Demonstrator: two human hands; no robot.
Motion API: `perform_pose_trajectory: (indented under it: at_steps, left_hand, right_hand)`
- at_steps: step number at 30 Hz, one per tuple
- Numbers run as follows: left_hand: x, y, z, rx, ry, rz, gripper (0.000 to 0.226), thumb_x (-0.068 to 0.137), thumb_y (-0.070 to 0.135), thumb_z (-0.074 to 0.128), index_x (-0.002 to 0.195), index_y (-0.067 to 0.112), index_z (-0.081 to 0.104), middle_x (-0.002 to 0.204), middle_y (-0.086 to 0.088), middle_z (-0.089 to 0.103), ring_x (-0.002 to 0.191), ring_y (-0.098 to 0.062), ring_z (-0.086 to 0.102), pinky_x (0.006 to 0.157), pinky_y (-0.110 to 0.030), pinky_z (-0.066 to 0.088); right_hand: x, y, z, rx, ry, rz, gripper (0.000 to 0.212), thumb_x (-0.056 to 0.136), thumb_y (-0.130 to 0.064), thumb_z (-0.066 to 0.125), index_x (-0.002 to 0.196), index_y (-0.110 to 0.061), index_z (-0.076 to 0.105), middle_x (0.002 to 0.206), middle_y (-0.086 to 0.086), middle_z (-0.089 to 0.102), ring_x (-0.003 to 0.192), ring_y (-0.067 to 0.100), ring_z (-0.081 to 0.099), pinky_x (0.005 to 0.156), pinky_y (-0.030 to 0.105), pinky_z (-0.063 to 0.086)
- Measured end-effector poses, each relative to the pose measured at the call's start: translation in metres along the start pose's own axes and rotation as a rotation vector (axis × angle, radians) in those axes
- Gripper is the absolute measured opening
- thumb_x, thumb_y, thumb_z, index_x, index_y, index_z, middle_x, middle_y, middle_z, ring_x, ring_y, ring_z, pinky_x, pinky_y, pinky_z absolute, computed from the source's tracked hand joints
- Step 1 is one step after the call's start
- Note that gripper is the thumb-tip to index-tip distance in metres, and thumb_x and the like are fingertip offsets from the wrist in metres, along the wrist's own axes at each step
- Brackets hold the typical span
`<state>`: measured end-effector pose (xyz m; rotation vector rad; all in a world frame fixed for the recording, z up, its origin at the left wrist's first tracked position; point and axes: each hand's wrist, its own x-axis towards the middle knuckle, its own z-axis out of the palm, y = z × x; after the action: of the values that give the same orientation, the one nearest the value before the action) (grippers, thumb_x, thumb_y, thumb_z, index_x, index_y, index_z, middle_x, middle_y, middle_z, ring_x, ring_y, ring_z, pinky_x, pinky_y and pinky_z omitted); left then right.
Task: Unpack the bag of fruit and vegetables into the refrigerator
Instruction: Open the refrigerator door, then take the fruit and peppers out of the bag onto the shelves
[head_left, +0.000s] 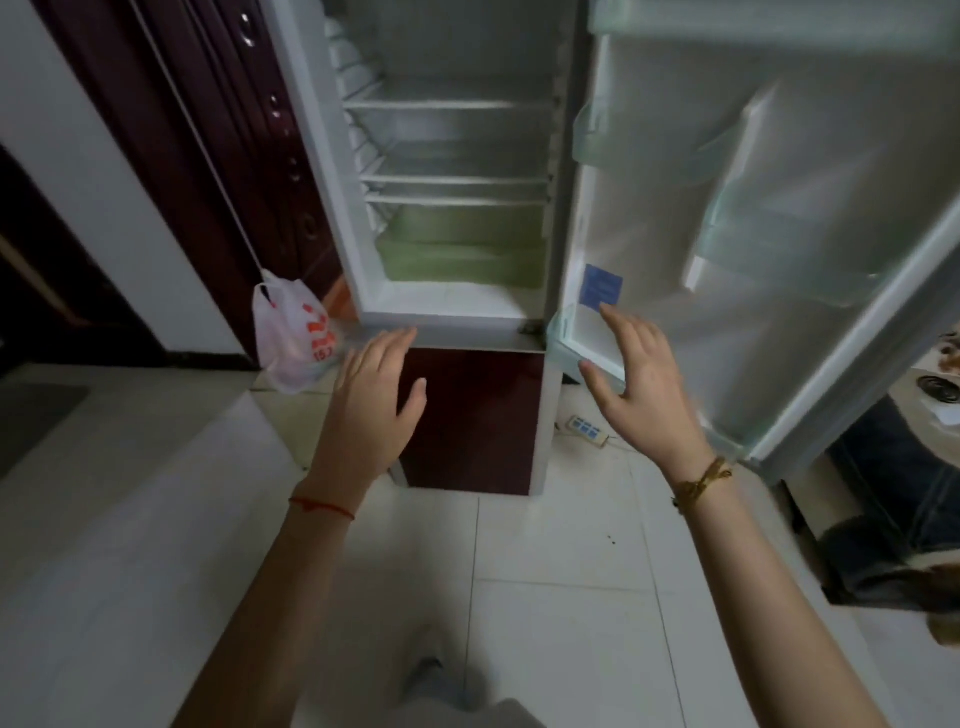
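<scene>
Both your left hand (371, 410) and right hand (641, 389) hang spread, empty, before the open fridge (447, 312); bag (293, 332) sits on the white tile floor (561, 545).

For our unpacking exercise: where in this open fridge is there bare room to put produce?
Every wire shelf looks bare, bordered by the white side walls. The green crisper drawer below also seems empty. Door bins look empty too, though blurred. Nothing is crowded. The plastic bag sits on the floor left of the fridge, beside the left hand.
</scene>
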<state>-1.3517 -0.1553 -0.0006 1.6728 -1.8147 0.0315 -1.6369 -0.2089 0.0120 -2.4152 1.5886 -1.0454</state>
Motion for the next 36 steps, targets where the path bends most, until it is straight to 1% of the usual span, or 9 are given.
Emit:
perform_pose_trajectory:
  at_steps: [3,7,11,13,18,22,24,29,36]
  left_hand:
    - [-0.017,-0.03,-0.013,0.024,0.019,-0.044,0.052,0.094,0.014,0.059,0.143,0.004,0.046,0.145,-0.012,0.051,0.139,-0.027,0.043,0.119,-0.044,0.029]
    - [-0.032,-0.076,-0.025,0.065,0.002,-0.17,0.052,0.095,0.017,0.057,0.145,0.01,0.043,0.149,-0.007,0.046,0.14,-0.022,0.039,0.116,-0.029,0.021]
    - [-0.036,-0.13,-0.032,0.076,0.021,-0.291,0.052,0.095,0.017,0.058,0.144,0.01,0.043,0.147,-0.01,0.048,0.138,-0.025,0.041,0.119,-0.048,0.026]
    - [-0.032,-0.152,-0.037,0.09,0.027,-0.321,0.052,0.094,0.016,0.059,0.143,0.009,0.044,0.145,-0.012,0.049,0.137,-0.027,0.043,0.118,-0.052,0.027]
    - [-0.011,-0.226,-0.055,0.115,0.041,-0.379,0.05,0.094,0.014,0.06,0.141,0.006,0.046,0.143,-0.015,0.051,0.134,-0.031,0.047,0.116,-0.056,0.03]
    - [0.013,-0.283,-0.07,0.146,0.029,-0.385,0.049,0.095,0.016,0.058,0.141,0.006,0.046,0.14,-0.015,0.053,0.131,-0.031,0.049,0.109,-0.057,0.037]
    - [0.025,-0.306,-0.074,0.15,0.017,-0.408,0.048,0.096,0.018,0.054,0.142,0.007,0.045,0.14,-0.014,0.053,0.131,-0.03,0.049,0.11,-0.057,0.036]
    - [0.057,-0.355,-0.073,0.124,-0.004,-0.464,0.048,0.097,0.021,0.05,0.143,0.011,0.042,0.142,-0.01,0.051,0.133,-0.027,0.046,0.111,-0.056,0.035]
    - [0.109,-0.405,-0.055,0.119,0.004,-0.531,0.049,0.099,0.02,0.051,0.146,0.011,0.041,0.147,-0.01,0.048,0.139,-0.026,0.041,0.118,-0.054,0.028]
  right_hand:
    - [0.005,-0.018,0.031,0.039,-0.064,-0.027,0.057,0.097,-0.036,0.052,0.146,-0.012,0.037,0.144,0.006,0.046,0.136,0.023,0.037,0.116,0.036,0.029]
    - [0.019,-0.042,0.075,0.075,-0.151,-0.043,0.056,0.096,-0.036,0.053,0.145,-0.012,0.038,0.142,0.008,0.047,0.135,0.025,0.037,0.115,0.041,0.03]
    - [0.043,-0.069,0.122,0.112,-0.206,-0.067,0.056,0.095,-0.037,0.053,0.144,-0.013,0.039,0.141,0.007,0.047,0.135,0.024,0.037,0.116,0.036,0.029]
    - [0.056,-0.082,0.143,0.124,-0.229,-0.068,0.056,0.096,-0.037,0.054,0.145,-0.014,0.039,0.141,0.005,0.047,0.135,0.022,0.036,0.115,0.033,0.028]
    - [0.103,-0.123,0.206,0.156,-0.278,-0.067,0.055,0.095,-0.037,0.054,0.143,-0.014,0.041,0.14,0.005,0.049,0.133,0.019,0.037,0.11,0.02,0.02]
    - [0.139,-0.155,0.252,0.201,-0.296,-0.064,0.055,0.096,-0.037,0.055,0.144,-0.014,0.04,0.141,0.004,0.048,0.133,0.019,0.037,0.111,0.026,0.026]
    - [0.154,-0.169,0.273,0.216,-0.318,-0.067,0.056,0.096,-0.038,0.054,0.144,-0.015,0.039,0.142,0.003,0.047,0.133,0.018,0.037,0.111,0.029,0.029]
    - [0.191,-0.189,0.32,0.243,-0.371,-0.055,0.055,0.096,-0.037,0.055,0.145,-0.016,0.038,0.141,0.002,0.047,0.133,0.015,0.036,0.109,0.025,0.027]
    - [0.256,-0.2,0.384,0.277,-0.452,-0.081,0.057,0.095,-0.041,0.052,0.143,-0.013,0.04,0.142,0.006,0.046,0.134,0.019,0.039,0.111,0.031,0.032]
